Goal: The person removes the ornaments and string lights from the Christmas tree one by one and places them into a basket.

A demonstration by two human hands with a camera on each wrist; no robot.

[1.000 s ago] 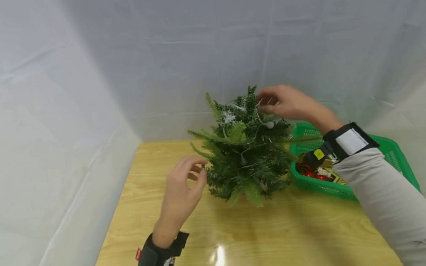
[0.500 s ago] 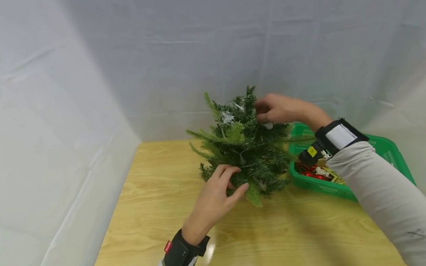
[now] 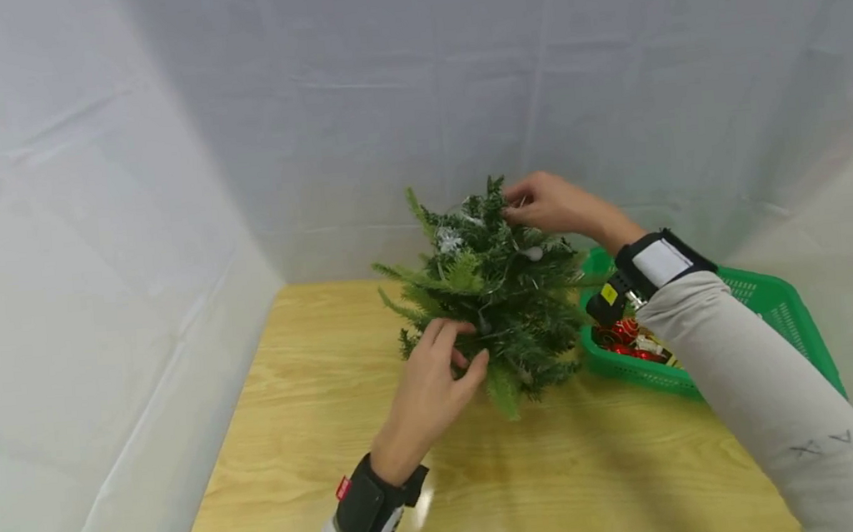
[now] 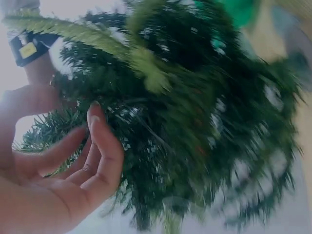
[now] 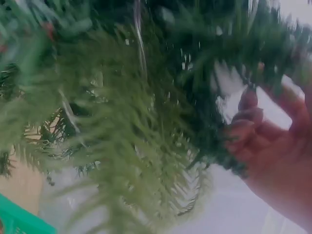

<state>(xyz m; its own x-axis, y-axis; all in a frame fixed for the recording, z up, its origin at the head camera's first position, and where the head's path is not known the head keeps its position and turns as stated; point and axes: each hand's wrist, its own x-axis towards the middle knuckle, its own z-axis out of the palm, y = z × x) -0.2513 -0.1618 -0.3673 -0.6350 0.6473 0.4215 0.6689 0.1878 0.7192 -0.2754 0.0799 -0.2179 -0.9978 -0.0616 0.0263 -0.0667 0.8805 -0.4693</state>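
Observation:
A small artificial Christmas tree (image 3: 504,293) stands on the wooden table, wound with thin clear wire and round string-light bulbs (image 3: 534,253). A white snowflake ornament (image 3: 449,240) sits near its top. My left hand (image 3: 435,378) is at the tree's lower front left, fingers loosely bent among the needles, with a gap between thumb and fingers in the left wrist view. At the upper right my right hand (image 3: 553,203) has curled fingers and thumb together, pinching the string lights' thin wire. Branches partly hide its fingertips (image 5: 248,100) in the right wrist view.
A green plastic basket (image 3: 779,305) stands to the right of the tree, partly under my right forearm. Red and gold ornaments (image 3: 631,342) lie in it. White sheeting (image 3: 356,138) closes off the back and sides of the wooden table (image 3: 283,444).
My left hand has moved right from the tree's left side to its lower front. The right hand dipped, then rose again and shifted slightly left, its fingers closing. The tree's top leans slightly left.

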